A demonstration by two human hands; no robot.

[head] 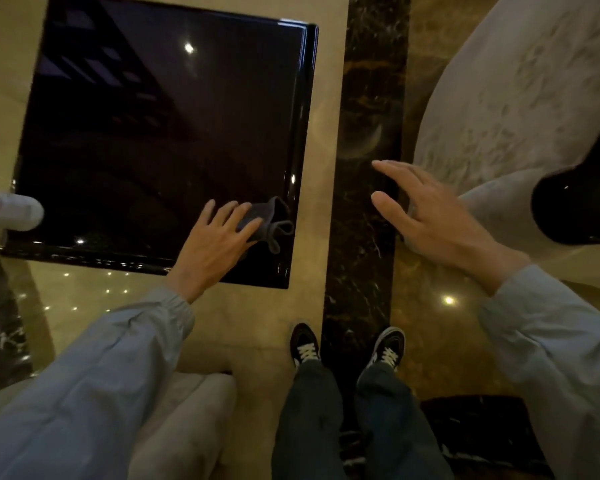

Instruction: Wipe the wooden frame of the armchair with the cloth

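A crumpled grey cloth (272, 221) lies near the front right corner of a glossy black square table (160, 133). My left hand (219, 239) rests on the table with its fingers spread, the fingertips lying on the cloth's left part. My right hand (430, 216) hovers open, fingers apart, above the dark marble floor strip, holding nothing. To its right stands a pale upholstered armchair (520, 98) with a glossy dark wooden arm end (579, 209).
The polished marble floor (361, 168) runs between table and armchair. My two feet in dark sneakers (305, 344) stand on it. Another pale cushioned seat (187, 410) is at the lower left, and a dark table edge (482, 427) at the lower right.
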